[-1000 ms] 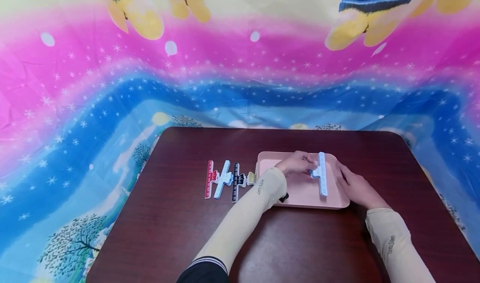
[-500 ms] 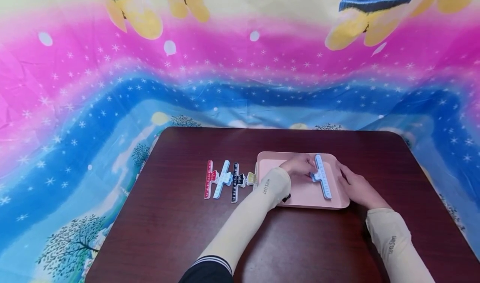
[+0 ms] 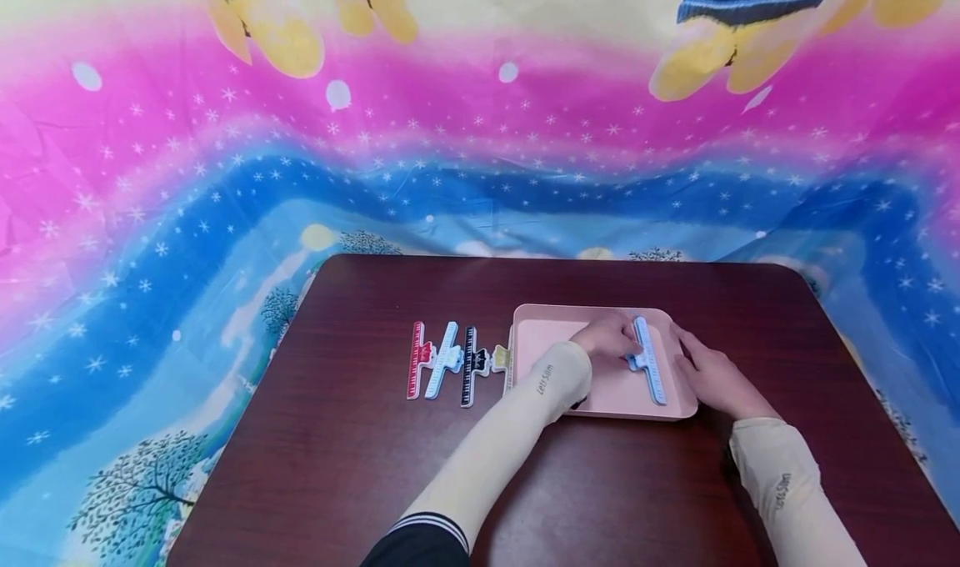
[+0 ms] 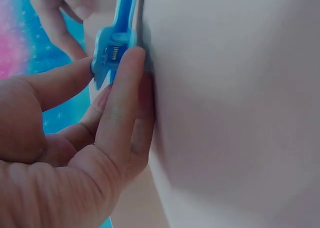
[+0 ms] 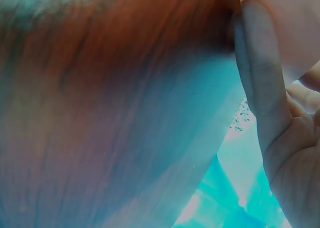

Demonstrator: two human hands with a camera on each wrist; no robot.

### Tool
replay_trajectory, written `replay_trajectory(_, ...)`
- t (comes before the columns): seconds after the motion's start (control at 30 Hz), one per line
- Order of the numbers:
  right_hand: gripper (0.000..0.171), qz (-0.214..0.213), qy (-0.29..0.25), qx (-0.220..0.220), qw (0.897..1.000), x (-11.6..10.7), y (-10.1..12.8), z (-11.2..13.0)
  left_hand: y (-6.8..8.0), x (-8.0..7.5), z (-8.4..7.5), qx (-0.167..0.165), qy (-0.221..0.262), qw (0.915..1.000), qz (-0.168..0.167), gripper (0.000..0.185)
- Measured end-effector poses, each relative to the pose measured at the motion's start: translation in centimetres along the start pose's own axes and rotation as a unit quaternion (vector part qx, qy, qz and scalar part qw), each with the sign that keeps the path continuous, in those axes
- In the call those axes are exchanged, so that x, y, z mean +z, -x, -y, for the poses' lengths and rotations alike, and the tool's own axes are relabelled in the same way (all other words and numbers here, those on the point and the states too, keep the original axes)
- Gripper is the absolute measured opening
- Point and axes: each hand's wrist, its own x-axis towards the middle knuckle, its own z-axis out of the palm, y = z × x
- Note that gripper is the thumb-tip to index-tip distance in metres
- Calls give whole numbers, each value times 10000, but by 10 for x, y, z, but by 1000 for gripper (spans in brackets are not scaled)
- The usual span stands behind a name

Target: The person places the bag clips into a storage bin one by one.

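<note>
My left hand [image 3: 606,336] reaches into the pink tray [image 3: 536,346] and pinches a long-barred light blue clip [image 3: 649,363]. In the left wrist view the thumb and fingers grip the handles of the clip [image 4: 116,50], where a small spring shows. Its bar stands lengthwise, slightly tilted, near the tray's right side. My right hand [image 3: 716,375] rests against the outside of the tray's right wall. The right wrist view has its fingers [image 5: 265,62] lying straight along that wall.
Left of the tray, a red clip [image 3: 415,363], another light blue clip [image 3: 442,360] and a black clip [image 3: 468,367] lie in a row on the dark wooden table [image 3: 360,467]. Beside them a yellow clip [image 3: 501,358] lies right at the tray's left edge. A printed cloth [image 3: 495,133] hangs behind.
My left hand has moved right and slightly nearer the camera with the light blue clip, whose bar has turned from nearly straight to slightly tilted. My right hand has stayed put.
</note>
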Motion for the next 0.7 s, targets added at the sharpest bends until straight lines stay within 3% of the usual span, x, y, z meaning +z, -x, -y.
replay_trajectory(0.2,67,-13,-28,-23,10000,0,1,-1,-2,2,-2,144,-922,9956,-94,20)
replay_trajectory(0.33,67,-62,9,-68,10000,-1,1,-1,-1,1,-3,246,-1256,9917,-132,15)
replay_trajectory(0.53,66,-99,43,-52,9999,-1,2,0,0,2,-3,296,-903,9955,-21,12)
replay_trajectory(0.7,66,-127,66,-70,9999,-1,2,-1,2,2,-4,115,-433,9989,131,11)
